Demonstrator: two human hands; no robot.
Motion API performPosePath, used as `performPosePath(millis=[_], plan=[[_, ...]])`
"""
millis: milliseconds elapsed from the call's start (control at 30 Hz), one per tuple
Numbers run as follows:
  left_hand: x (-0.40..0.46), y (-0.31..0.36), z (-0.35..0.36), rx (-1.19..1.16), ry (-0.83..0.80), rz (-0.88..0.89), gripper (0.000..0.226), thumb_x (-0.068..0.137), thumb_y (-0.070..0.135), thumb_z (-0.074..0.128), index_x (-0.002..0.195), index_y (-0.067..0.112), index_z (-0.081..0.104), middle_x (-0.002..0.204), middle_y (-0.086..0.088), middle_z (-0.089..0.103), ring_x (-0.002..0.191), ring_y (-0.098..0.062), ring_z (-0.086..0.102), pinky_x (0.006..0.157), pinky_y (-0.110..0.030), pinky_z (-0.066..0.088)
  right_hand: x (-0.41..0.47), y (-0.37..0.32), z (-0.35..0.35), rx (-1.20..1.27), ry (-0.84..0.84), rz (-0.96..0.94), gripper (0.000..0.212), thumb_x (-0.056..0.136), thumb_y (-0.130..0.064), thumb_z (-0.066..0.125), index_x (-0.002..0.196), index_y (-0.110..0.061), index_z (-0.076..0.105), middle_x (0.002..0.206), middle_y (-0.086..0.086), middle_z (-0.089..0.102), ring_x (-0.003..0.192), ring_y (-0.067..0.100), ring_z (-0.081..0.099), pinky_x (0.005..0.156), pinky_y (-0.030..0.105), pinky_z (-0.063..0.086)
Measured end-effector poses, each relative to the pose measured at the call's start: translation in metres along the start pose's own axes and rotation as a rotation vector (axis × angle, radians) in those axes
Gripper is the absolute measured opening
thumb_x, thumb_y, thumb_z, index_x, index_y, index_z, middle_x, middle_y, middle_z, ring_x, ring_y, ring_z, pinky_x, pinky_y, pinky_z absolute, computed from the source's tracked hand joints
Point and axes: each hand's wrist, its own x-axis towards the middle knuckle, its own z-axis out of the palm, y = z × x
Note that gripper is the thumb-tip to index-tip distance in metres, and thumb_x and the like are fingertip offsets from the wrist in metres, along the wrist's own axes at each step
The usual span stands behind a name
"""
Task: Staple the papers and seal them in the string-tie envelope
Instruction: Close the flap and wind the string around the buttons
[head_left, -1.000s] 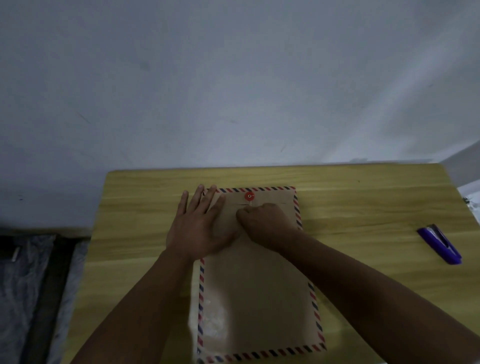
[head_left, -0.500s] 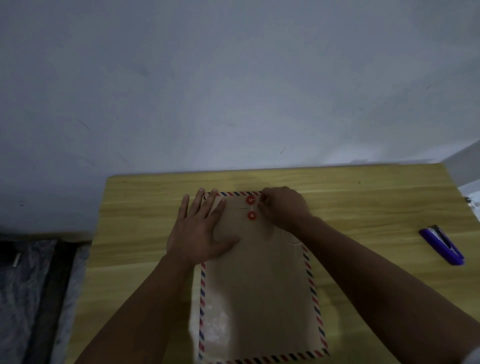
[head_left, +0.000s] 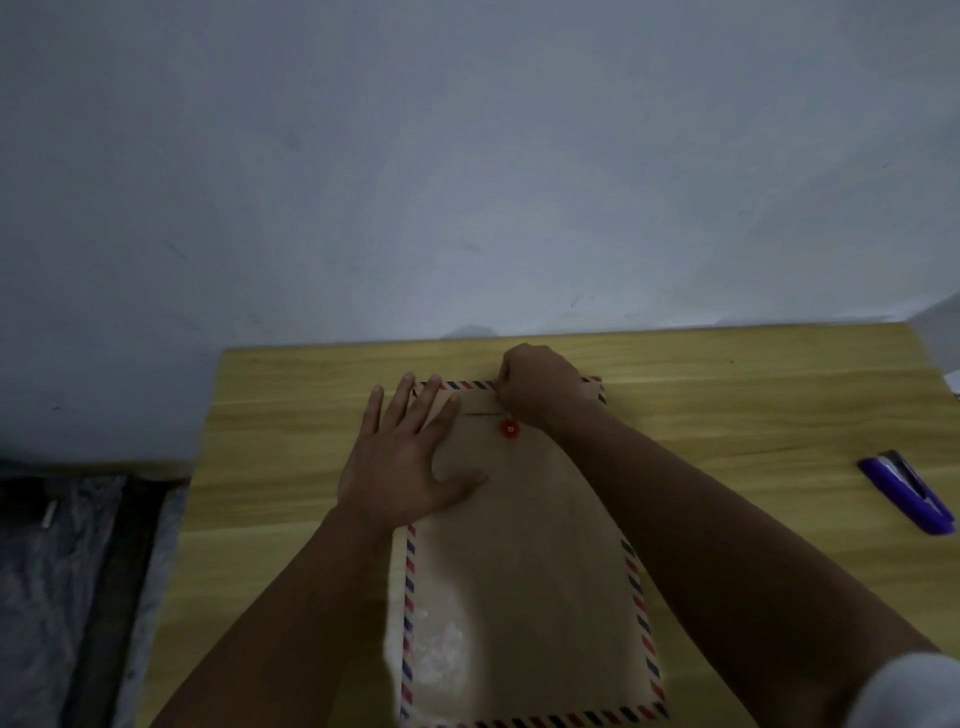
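A brown string-tie envelope (head_left: 519, 597) with a red-and-blue striped border lies flat on the wooden table (head_left: 727, 415), flap end away from me. My left hand (head_left: 410, 457) rests flat on its upper left part, fingers spread. My right hand (head_left: 540, 389) is closed at the flap's top edge, pinching what looks like the thin string, which is too fine to see here. One red button (head_left: 509, 429) shows just below the flap line; the upper button is hidden under my right hand. No papers are visible.
A purple stapler (head_left: 906, 496) lies on the table at the far right. A grey wall stands right behind the table's far edge. To the left of the table the floor is dark, with crumpled plastic sheeting (head_left: 57, 571).
My right hand has moved from below the buttons up to the flap's top edge, now covering the upper button and uncovering the lower one. My left hand has stayed pressed on the envelope.
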Motion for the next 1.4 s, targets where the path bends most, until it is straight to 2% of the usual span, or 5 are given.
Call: performPosePath(millis=[367,733,1000,1200,1400], plan=[[0.001,0.000,-0.002,-0.049,0.007,-0.014,0.104,0.078,0.096,0.032,0.159,0.031,0.028,0.171,0.003,0.013,0.159,-0.022,0.001,0.126,-0.057,0.006,-0.041,0.030,0.012,-0.198,0.059,-0.412,0.027,0.101,-0.035,0.042,0.107,-0.021,0.064,0.105,0.003,0.069,0.088,0.027,0.064,0.076,0.037,0.047],[0.002,0.000,-0.004,-0.078,0.003,-0.055,0.102,0.078,0.096,0.035,0.158,0.034,0.031,0.171,0.003,0.015,0.159,-0.018,0.000,0.128,-0.052,0.002,-0.085,0.074,0.018,-0.273,0.222,-0.728,0.011,0.088,-0.022,0.069,0.097,-0.016,0.069,0.082,0.003,0.066,0.067,0.023,0.062,0.063,0.032,0.047],[0.002,0.000,-0.003,-0.068,0.018,-0.055,0.102,0.077,0.096,0.035,0.157,0.032,0.035,0.171,0.003,0.016,0.159,-0.018,0.002,0.128,-0.053,0.007,-0.097,0.060,0.026,-0.305,0.149,-0.690,0.014,0.086,-0.026,0.070,0.097,-0.018,0.067,0.079,0.000,0.063,0.063,0.017,0.059,0.070,0.033,0.048],[0.002,0.000,-0.005,-0.070,0.011,-0.047,0.103,0.077,0.096,0.032,0.157,0.031,0.035,0.171,0.002,0.015,0.159,-0.019,0.001,0.128,-0.054,0.007,-0.095,0.076,0.025,-0.246,0.225,-0.587,0.020,0.094,-0.029,0.047,0.083,-0.019,0.060,0.074,0.001,0.058,0.058,0.019,0.052,0.061,0.029,0.034],[0.003,0.001,-0.006,-0.054,-0.005,-0.065,0.108,0.076,0.098,0.027,0.158,0.028,0.034,0.171,0.003,0.015,0.159,-0.018,0.001,0.127,-0.055,0.004,-0.090,0.096,0.020,-0.229,0.279,-0.668,0.017,0.093,-0.026,0.060,0.084,-0.013,0.066,0.102,0.010,0.061,0.078,0.024,0.059,0.060,0.036,0.048]])
